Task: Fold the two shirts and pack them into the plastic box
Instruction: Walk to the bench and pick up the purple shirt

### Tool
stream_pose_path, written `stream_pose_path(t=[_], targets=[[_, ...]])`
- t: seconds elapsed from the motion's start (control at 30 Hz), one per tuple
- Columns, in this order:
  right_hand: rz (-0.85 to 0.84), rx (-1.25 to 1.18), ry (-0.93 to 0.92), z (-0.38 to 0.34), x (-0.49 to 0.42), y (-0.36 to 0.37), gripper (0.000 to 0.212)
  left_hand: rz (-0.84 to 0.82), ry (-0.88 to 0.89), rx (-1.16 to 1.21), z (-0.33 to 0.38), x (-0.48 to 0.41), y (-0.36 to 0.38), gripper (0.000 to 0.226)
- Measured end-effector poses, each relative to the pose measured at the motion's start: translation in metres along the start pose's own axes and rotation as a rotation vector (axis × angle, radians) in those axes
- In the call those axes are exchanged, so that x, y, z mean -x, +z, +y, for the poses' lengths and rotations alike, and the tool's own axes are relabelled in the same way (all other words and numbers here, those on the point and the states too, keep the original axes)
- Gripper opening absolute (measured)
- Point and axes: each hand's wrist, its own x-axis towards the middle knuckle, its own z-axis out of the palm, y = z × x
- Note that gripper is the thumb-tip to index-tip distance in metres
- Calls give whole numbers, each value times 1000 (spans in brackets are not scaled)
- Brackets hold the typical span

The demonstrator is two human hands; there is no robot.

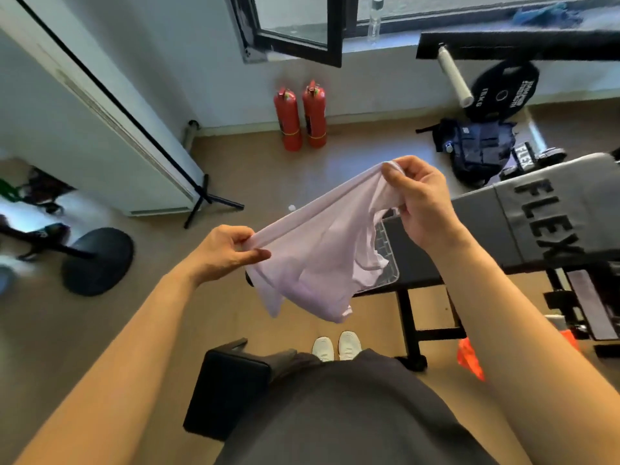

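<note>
Shirt [318, 260], pale lilac, is off every surface, hanging in the air between my two hands. Left hand [231, 248] pinches one end of the top edge, thumb and fingers clamped on cloth. Right hand [422, 203] pinches the other end, higher and farther out. So the held edge runs low-left to high-right, taut, with the body bunched and sagging below it, not flat yet. Clear plastic box [384, 238] sits on the dark bench seat [417, 273] right behind the hanging cloth, partly hidden, nearer my right hand. I'd judge folding barely begun; edge needs levelling first. Grey FLEX pad [536, 209] to the right, two red fire extinguishers [300, 119] by the wall, brown floor [268, 182]. Second shirt: can't spot it.
</note>
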Motion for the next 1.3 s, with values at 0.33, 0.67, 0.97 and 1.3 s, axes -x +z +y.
stream_pose_path(t=[0.33, 0.67, 0.97, 1.3], targets=[[82, 557, 53, 66, -18, -11, 39, 175, 11, 352, 50, -15, 22, 34], [-150, 541, 55, 140, 23, 98, 9, 298, -66, 987, 52, -43, -8, 10], [160, 791, 11, 141, -46, 188, 18, 60, -188, 765, -90, -61, -14, 52], [337, 837, 214, 175, -74, 249, 23, -166, -113, 409, -191, -90, -49, 16]])
